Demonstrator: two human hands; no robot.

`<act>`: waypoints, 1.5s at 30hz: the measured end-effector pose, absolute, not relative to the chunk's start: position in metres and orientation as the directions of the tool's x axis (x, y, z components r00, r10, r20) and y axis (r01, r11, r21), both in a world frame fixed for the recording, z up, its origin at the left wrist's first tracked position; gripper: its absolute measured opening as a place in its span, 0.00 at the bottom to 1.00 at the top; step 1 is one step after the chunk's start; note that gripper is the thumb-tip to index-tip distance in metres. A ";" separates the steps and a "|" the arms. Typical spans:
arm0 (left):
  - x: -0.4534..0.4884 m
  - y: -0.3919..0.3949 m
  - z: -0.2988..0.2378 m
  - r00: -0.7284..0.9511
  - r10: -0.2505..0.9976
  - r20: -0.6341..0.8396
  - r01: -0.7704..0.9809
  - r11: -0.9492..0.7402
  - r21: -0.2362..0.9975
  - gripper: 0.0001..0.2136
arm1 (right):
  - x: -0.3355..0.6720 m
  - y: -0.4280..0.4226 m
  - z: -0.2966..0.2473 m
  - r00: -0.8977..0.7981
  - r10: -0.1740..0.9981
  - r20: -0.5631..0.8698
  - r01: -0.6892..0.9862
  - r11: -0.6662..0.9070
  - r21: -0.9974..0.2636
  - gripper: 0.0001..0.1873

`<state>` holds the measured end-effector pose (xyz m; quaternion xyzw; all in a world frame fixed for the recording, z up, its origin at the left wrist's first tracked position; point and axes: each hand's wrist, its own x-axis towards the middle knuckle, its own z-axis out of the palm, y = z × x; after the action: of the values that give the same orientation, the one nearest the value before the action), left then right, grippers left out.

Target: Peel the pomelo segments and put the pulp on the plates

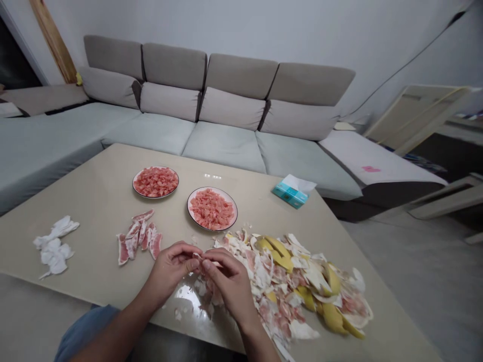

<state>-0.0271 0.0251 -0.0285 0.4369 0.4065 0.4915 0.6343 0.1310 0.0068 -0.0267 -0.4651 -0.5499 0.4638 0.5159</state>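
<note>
My left hand (174,266) and my right hand (231,281) meet over the near side of the table, fingertips pinched together on a small pomelo segment (196,256) with whitish membrane. Most of that piece is hidden by my fingers. To the left of my left hand lie several pomelo segments (139,235) still in their membrane. Beside and beyond my right hand spreads a heap of pomelo peel and membrane scraps (287,281), white, pink and yellow. Peeled pink pulp fills a dark-rimmed plate (191,212) just beyond my hands and a second plate (135,189) farther left.
Crumpled white tissues (56,246) rest at the left of the table (94,201). A blue tissue pack (291,193) sits at the far right. Past the table stands a grey sofa (226,143). Small scraps dot the tabletop in front of me.
</note>
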 end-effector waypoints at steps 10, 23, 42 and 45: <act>-0.028 0.024 -0.027 0.198 0.965 -0.173 -0.397 0.241 0.886 0.11 | 0.130 0.008 -0.041 -0.066 0.971 -0.230 -0.463 -0.234 -0.855 0.15; -0.029 0.028 -0.027 0.137 0.958 -0.252 -0.483 0.287 0.827 0.14 | 0.167 0.109 -0.035 0.160 0.958 0.236 0.309 0.179 -0.934 0.11; -0.033 0.025 -0.030 0.227 0.967 -0.114 -0.317 0.183 0.931 0.08 | 0.140 0.022 -0.021 -0.273 0.956 -0.107 -0.035 -0.121 -0.992 0.11; -0.033 0.026 -0.029 0.217 0.973 -0.080 -0.309 0.146 0.940 0.07 | 0.139 0.022 -0.022 -0.261 0.957 -0.129 -0.099 -0.160 -0.982 0.13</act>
<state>-0.0332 0.0258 -0.0291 0.4299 0.3863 0.4923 0.6509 0.1394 0.0217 -0.0224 -0.4367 -0.4909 0.6239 0.4231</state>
